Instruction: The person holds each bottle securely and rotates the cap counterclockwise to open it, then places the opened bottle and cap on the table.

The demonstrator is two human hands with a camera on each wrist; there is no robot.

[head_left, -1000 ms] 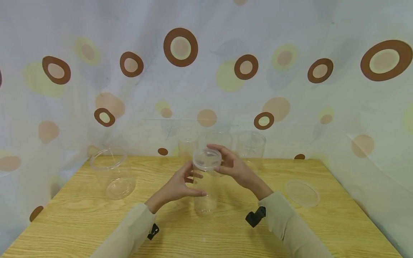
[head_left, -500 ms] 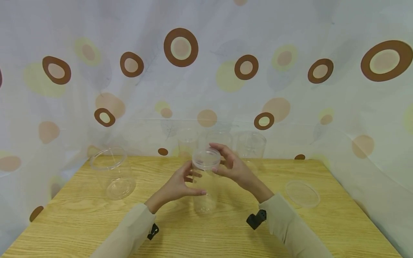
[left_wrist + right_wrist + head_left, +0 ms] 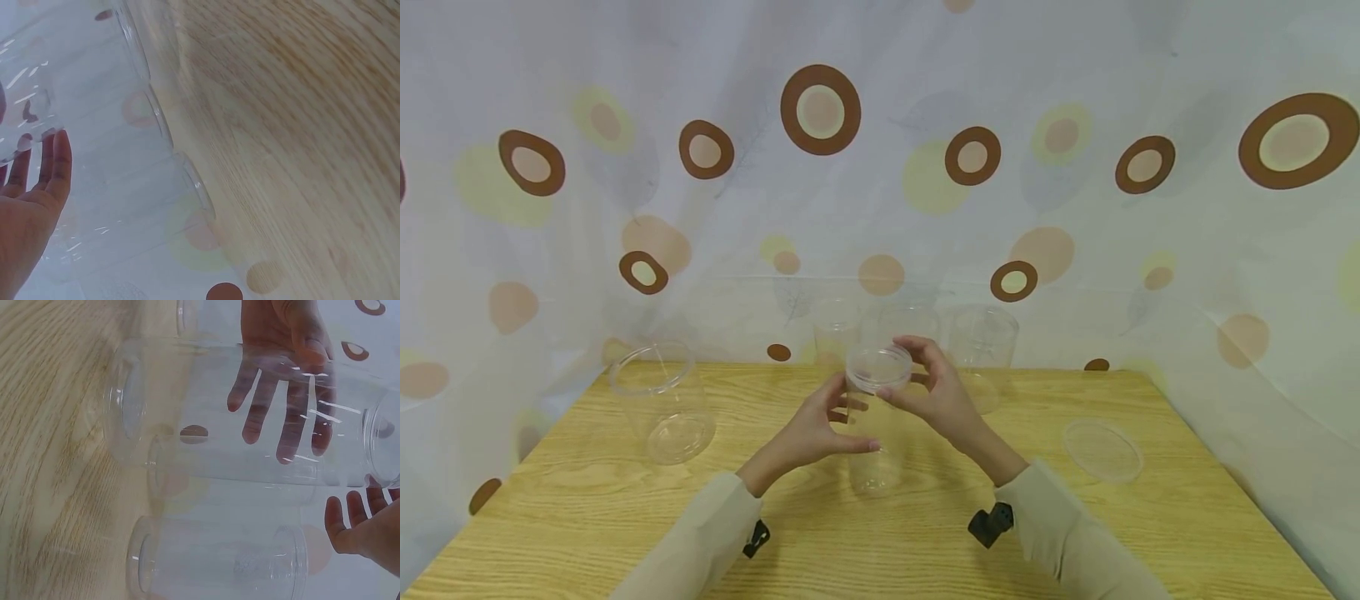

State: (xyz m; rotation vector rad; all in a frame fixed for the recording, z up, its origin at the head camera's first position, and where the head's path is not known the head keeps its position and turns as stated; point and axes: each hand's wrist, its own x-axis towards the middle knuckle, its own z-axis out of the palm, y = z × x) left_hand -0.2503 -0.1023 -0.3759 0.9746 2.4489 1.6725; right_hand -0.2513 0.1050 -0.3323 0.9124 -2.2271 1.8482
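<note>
In the head view a tall clear plastic jar (image 3: 877, 475) stands upright in the middle of the table, a clear lid (image 3: 880, 367) on its mouth. My left hand (image 3: 812, 429) grips the jar's body from the left, thumb across the front and fingers around the far side. From the right, my right hand (image 3: 942, 402) holds the lid's edge between thumb and fingers. The right wrist view shows the left hand (image 3: 284, 381) through the clear wall and the right hand (image 3: 369, 528) by the rim. In the left wrist view, left fingertips (image 3: 61, 147) touch the jar.
Several more clear jars, one of them a jar (image 3: 983, 346), stand at the back before the patterned curtain (image 3: 880, 208). A wide open-topped jar (image 3: 662, 408) is at the left. A flat clear disc (image 3: 1103, 450) lies on the wooden table (image 3: 880, 558) at the right.
My right thumb has shifted leftward along the front of the lid, and the right wrist has turned and dropped slightly. The left hand and the jar have hardly moved.
</note>
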